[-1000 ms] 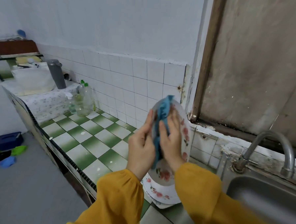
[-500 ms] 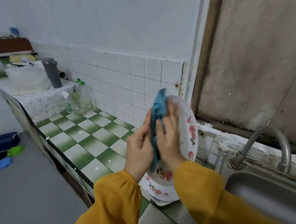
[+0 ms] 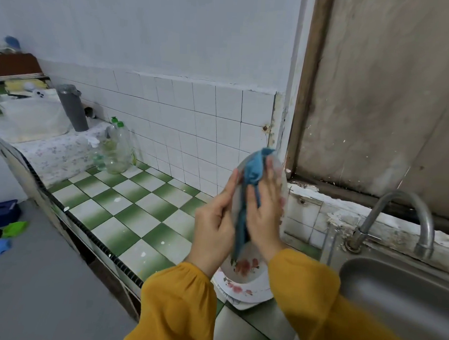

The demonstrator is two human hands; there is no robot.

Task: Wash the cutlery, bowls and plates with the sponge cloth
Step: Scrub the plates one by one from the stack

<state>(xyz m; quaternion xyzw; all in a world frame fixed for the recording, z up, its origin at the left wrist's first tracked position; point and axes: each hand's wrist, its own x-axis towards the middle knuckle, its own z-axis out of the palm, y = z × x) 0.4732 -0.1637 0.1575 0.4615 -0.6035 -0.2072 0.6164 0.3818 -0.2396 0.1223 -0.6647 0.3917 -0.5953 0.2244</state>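
The left hand [image 3: 215, 229] clasps an upright white floral plate [image 3: 282, 184] in its grip. The right hand [image 3: 264, 213], grip wide, presses a blue sponge cloth [image 3: 254, 168] onto it, between both grips

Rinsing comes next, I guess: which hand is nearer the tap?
Right. The right hand presses the cloth to the plate, left of the tap; the left hand grips the plate farther left.
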